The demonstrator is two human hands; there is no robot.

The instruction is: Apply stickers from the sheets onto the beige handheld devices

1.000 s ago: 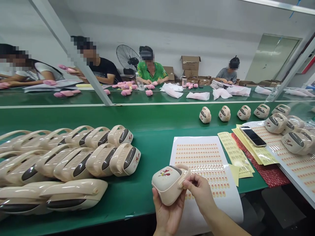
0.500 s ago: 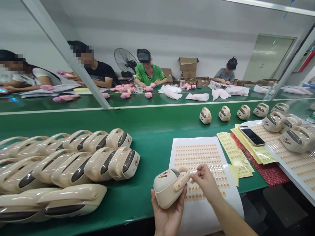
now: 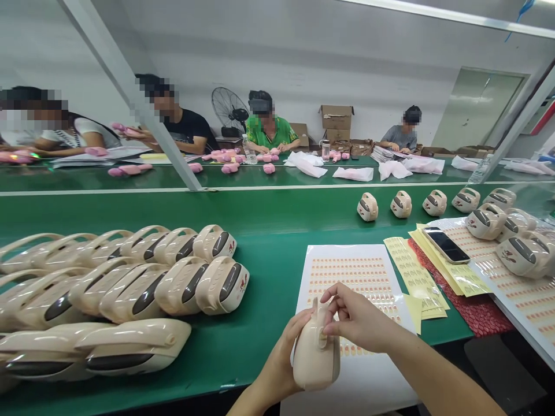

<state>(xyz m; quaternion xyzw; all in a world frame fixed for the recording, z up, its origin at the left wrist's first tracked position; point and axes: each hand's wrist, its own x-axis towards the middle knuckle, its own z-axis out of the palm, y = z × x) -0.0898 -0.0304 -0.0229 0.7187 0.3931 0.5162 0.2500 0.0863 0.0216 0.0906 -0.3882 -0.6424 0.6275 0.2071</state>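
Wrapped round a cream plastic case with a handle (image 3: 315, 361) is my left hand (image 3: 284, 355), above the near edge of a white sticker sheet. My right hand (image 3: 358, 318) is at the case's handle side, thumb and fingertips pressed near the round handle joint; anything small between them is too hidden to tell. The sticker sheet (image 3: 347, 266) bears rows of small orange oval stickers. To the left stand rows of similar cream cases (image 3: 221, 286) with dark windows and red prints.
Several more cases (image 3: 367, 207) line the back right. Yellow sticker sheets (image 3: 414, 271), a phone (image 3: 446, 245) and red bubble wrap (image 3: 459, 306) lie at right. Across the green table (image 3: 269, 231), several people work with pink items; a slanted metal post (image 3: 143, 104) rises at left.
The case has been turned so its side with the handle joint shows, its print now out of sight. My right hand has moved left onto it. The view has shifted slightly.
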